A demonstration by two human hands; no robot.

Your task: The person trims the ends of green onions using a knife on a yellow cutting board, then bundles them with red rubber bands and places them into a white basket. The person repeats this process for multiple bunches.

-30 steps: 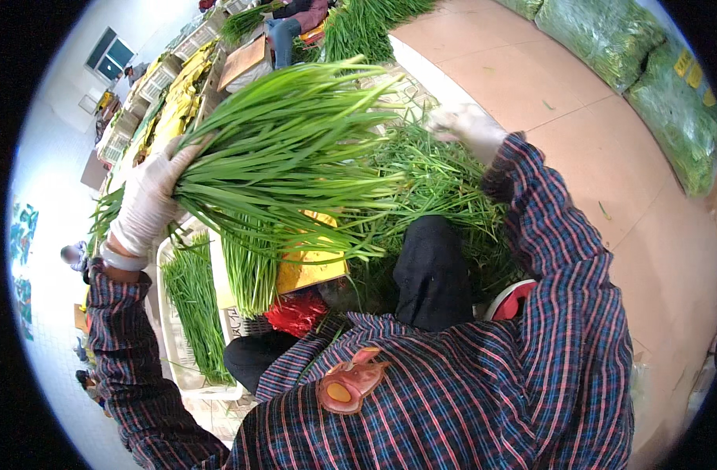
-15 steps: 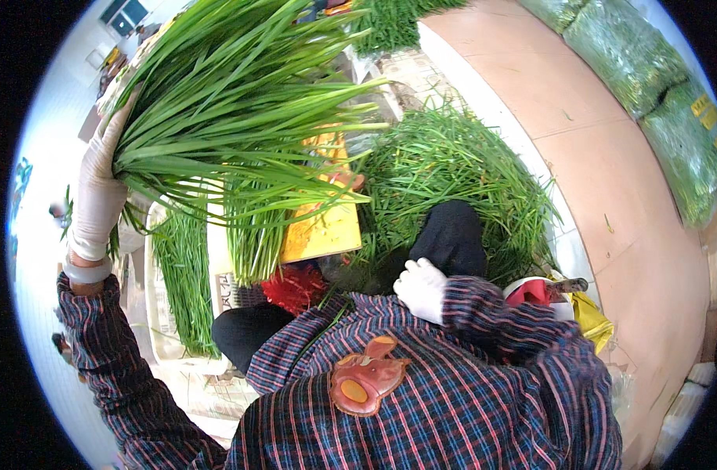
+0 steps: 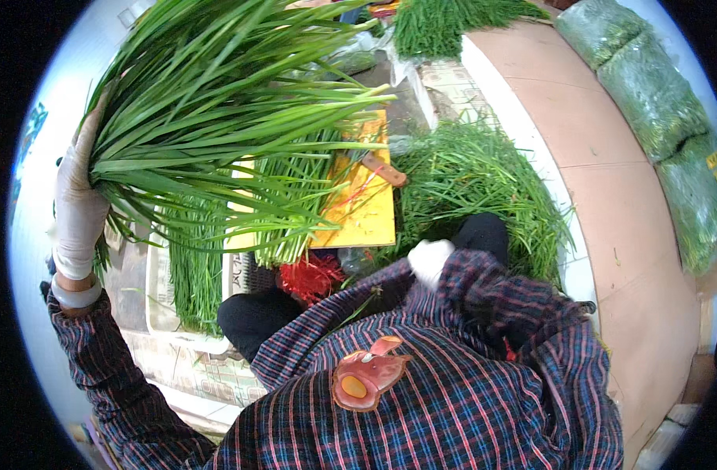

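Note:
A large bunch of garlic chives [image 3: 217, 117] is gripped in my raised left hand [image 3: 80, 204], which wears a white glove. The long green leaves fan out to the right, above a yellow board [image 3: 366, 219]. More chives [image 3: 288, 223] lie on that board, partly covered by the held bunch. Beside them rests a knife, its brown handle [image 3: 384, 169] showing and its blade mostly hidden. My right hand [image 3: 430, 261], also in a white glove, is over my lap near my right knee. It is blurred, and its fingers cannot be made out.
Loose chives [image 3: 476, 188] are heaped right of the board. A white crate [image 3: 156, 290] at left holds more chives. Red strands [image 3: 307, 280] lie below the board. Filled clear plastic bags [image 3: 652, 86] line the far right, past a tan floor strip [image 3: 601, 133]. Another green pile [image 3: 444, 27] lies at the back.
My left hand has shifted slightly left and down with the chives. My right hand has moved a little toward me and blurred. The view has turned, and the knife handle shows more fully.

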